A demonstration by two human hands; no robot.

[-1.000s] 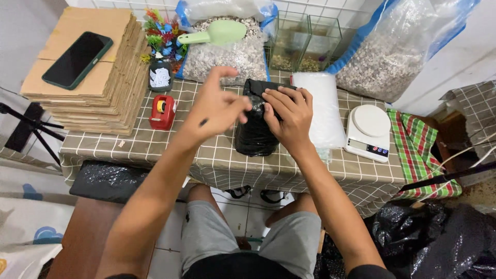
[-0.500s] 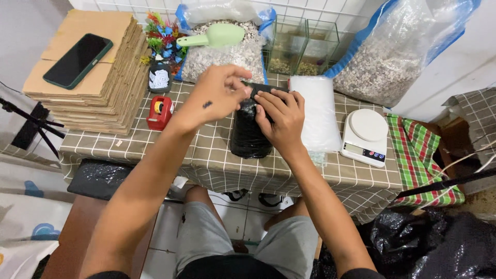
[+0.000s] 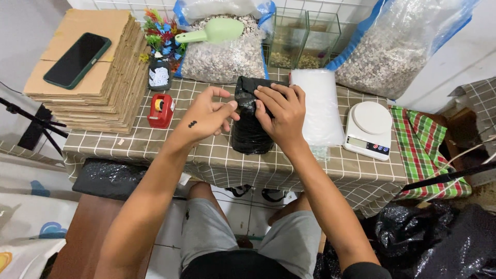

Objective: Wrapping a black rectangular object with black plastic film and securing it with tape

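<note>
Table with beige checked cloth spans the frame, person seated at its near edge. Two big clear bags of gravel at the back: right one leaning tall against the wall, left one lying open with a pale green scoop on top. Stack of flat cardboard at far left, dark phone lying face up on it. Red and green plaid cloth hangs over the table's right end. Pile of clear plastic bags just right of the hands, white kitchen scale beside that. Two small glass tanks between the gravel bags. Black plastic bags on the floor lower right, another black sheet under the table's left side.

Black wrapped packet stands near the table's middle, between both hands, upper end toward the tanks. Right hand lies over its top right side, fingers curled down and pressing on the wrap. Left hand sits at its left edge, thumb and fingertips drawn together pinching at the wrap near the top; what exactly is in the pinch, cannot tell. Hands almost touching over the packet.

Red tape dispenser left of the left hand, apart from it. Small dark cup behind it, colourful plastic plants further back
</note>
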